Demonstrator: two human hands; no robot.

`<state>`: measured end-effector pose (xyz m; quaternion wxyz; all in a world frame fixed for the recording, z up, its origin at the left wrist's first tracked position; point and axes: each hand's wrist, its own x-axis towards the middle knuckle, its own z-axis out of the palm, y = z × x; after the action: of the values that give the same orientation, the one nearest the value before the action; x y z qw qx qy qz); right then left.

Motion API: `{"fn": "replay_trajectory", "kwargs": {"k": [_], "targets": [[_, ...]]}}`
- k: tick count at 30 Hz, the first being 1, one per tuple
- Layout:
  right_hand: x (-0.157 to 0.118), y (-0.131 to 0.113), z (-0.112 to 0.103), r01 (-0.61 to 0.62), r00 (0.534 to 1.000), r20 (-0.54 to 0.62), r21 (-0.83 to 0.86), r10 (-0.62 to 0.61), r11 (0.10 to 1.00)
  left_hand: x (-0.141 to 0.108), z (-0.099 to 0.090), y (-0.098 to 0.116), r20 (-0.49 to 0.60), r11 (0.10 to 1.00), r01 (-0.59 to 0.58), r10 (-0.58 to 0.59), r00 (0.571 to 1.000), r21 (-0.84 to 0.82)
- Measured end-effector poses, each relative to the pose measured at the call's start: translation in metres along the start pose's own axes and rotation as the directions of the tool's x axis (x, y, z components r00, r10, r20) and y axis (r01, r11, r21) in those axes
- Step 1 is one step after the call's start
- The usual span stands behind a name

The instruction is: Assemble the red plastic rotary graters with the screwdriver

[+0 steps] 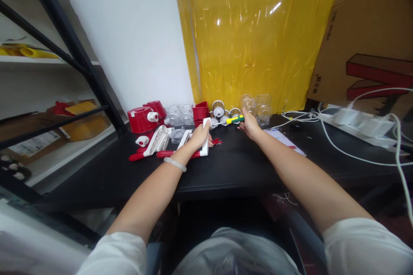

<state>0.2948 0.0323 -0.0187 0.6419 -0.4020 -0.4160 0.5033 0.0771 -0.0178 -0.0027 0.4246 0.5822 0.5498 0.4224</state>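
My left hand (200, 135) is closed round a white plastic frame part (205, 148), which stands upright over the black table. My right hand (249, 123) grips a green and yellow screwdriver (235, 119), its shaft pointing left and its tip at the white part; whether the tip sits in a screw is too small to tell. Beneath my left hand lie red handles (165, 154) joined to white pieces. A small heap of red bits (217, 142) rests just right of the white part. Behind my hands stand metal-and-white cylinders (218, 108) and a red hopper-like piece (200, 111).
Red housings (140, 119) and clear plastic cups (174, 114) stand at the back left, more clear cups (263, 109) at the back right. A phone (285, 141) lies by my right forearm. A power strip (358, 126) with white cables is on the right, a shelf rack (61, 56) on the left.
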Motion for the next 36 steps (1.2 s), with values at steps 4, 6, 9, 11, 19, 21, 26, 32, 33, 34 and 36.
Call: {"fn": "replay_trajectory", "kwargs": {"k": [4,6,9,11,19,21,26,32,33,34,36], "targets": [[-0.0026,-0.0009,0.0033,-0.039,0.998,-0.045,0.055,0.042,0.998,0.0006,-0.0004,-0.0007,0.006,1.0,-0.001,0.001,1.0,-0.001],[-0.0026,-0.0022,0.0047,-0.044,0.998,-0.04,0.13,0.049,0.991,0.0005,-0.0009,-0.0006,0.002,1.0,-0.018,0.018,1.0,-0.004],[-0.0005,-0.0026,0.0036,-0.044,0.998,-0.025,0.165,0.049,0.985,0.0001,-0.0012,-0.0005,0.01,1.0,-0.023,0.023,1.0,0.009],[0.0015,-0.0017,0.0013,-0.031,0.999,-0.029,0.1,0.034,0.995,0.0001,-0.001,-0.0006,0.014,1.0,-0.012,0.012,1.0,0.019],[0.0022,-0.0012,0.0009,-0.023,0.999,-0.045,0.018,0.024,1.0,-0.0007,-0.0003,-0.0005,0.024,0.999,-0.005,0.004,1.0,0.046],[0.0021,-0.0026,0.0023,-0.043,0.998,-0.038,0.078,0.046,0.996,-0.0014,0.0002,-0.0005,0.026,0.999,-0.012,0.01,1.0,0.052],[0.0033,-0.004,0.0018,0.012,0.994,-0.105,-0.018,-0.014,1.0,-0.0031,0.0009,0.0004,0.036,0.998,-0.032,0.03,0.999,0.052],[-0.0007,-0.0047,0.0015,-0.008,0.994,-0.106,-0.047,0.003,0.999,-0.0036,0.0001,0.0021,0.04,0.998,-0.027,0.025,0.999,0.055],[-0.0015,-0.0054,0.0019,-0.022,0.994,-0.108,-0.017,0.02,1.0,-0.0037,-0.0001,0.0022,0.04,0.998,-0.03,0.028,0.999,0.053],[-0.0021,-0.0061,0.0023,-0.032,0.993,-0.11,0.007,0.032,0.999,-0.0037,-0.0002,0.0022,0.042,0.998,-0.032,0.03,0.999,0.052],[-0.0024,-0.0074,0.0025,-0.034,0.993,-0.114,0.024,0.036,0.999,-0.0038,-0.0003,0.002,0.052,0.998,-0.037,0.035,0.998,0.051]]}}
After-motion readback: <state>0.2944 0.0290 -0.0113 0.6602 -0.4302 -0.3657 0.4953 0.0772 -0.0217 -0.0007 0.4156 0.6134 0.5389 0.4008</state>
